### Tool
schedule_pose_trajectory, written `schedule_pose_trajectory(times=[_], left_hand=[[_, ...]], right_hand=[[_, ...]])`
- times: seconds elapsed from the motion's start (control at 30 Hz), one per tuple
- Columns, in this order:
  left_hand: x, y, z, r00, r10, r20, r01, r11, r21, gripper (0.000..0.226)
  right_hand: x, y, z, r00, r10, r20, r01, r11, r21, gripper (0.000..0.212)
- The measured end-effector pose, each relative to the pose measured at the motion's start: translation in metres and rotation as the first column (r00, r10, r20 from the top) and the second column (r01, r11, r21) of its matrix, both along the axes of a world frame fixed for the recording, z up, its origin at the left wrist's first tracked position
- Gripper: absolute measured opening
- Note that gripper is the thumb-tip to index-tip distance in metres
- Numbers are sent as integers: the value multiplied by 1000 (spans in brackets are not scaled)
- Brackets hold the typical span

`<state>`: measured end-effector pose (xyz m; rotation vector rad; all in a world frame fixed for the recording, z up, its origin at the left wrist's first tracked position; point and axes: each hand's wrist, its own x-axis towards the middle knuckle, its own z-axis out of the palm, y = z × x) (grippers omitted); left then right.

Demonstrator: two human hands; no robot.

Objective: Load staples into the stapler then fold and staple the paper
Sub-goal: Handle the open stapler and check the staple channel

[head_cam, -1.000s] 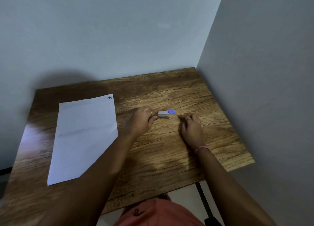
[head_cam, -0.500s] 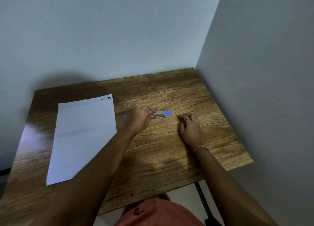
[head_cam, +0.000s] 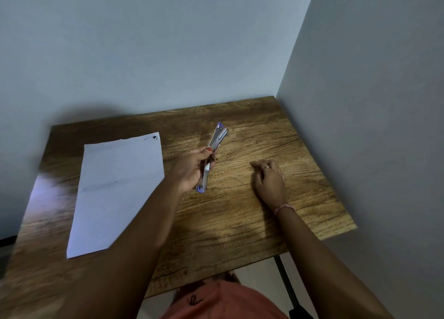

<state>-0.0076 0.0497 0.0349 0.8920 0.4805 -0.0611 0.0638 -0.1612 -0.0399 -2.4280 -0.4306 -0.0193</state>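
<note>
My left hand (head_cam: pixel 192 167) holds a small silver and purple stapler (head_cam: pixel 217 138) lifted above the wooden table (head_cam: pixel 240 218). The stapler is swung open, one arm pointing up and away, the other pointing down toward me. My right hand (head_cam: pixel 268 177) rests on the table to the right of the stapler, fingers curled, pinching something too small to make out. A white sheet of paper (head_cam: pixel 115 189) lies flat on the left half of the table, with a dark mark at its far right corner.
Grey walls close the table in at the back and on the right. A black table leg (head_cam: pixel 286 285) shows below the near edge. My orange shirt (head_cam: pixel 221 302) is at the bottom.
My left hand has raised the stapler off the table and turned it from lying sideways to standing open, pointing away. My right hand has stayed in place.
</note>
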Motion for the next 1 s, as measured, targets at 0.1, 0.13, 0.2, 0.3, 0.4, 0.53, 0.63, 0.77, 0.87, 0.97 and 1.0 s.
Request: schedule_pose_trajectory(times=[0.1,0.13,0.2,0.3,0.4,0.53,0.63,0.77,0.87,0.97,1.0], left_hand=[[-6,-3,5,998,-70,7,70,984,-167,24],[-8,-5,7,996,-86,8,85,977,-196,23],[-9,-8,10,994,-107,22,109,960,-256,25],[-10,-12,17,990,-130,57,142,930,-338,33],[-10,-15,22,988,-132,80,153,913,-379,35],[-8,-21,30,984,-145,100,171,923,-344,34],[-7,-25,35,986,-126,107,156,924,-348,34],[-5,-29,42,982,-138,129,171,941,-291,27],[-4,-29,47,978,-148,146,183,947,-262,20],[-4,-30,52,979,-142,144,178,943,-280,21],[-4,-30,54,979,-142,145,179,940,-290,21]], right_hand=[[2,-1,4,999,17,-43,-14,998,60,33],[2,-1,8,998,22,-52,-17,995,94,33],[3,1,17,998,35,-58,-24,983,185,32],[1,6,37,997,75,-14,-67,945,319,29],[-4,12,60,985,171,-22,-144,888,436,24],[-17,21,92,966,257,-4,-200,760,619,27],[-24,26,105,956,294,-6,-208,692,691,35],[-27,29,113,946,324,-21,-203,642,739,38],[-26,29,116,944,330,-30,-190,615,765,37],[-25,30,119,939,341,-45,-180,599,780,35],[-25,30,121,937,346,-49,-176,588,789,35]])
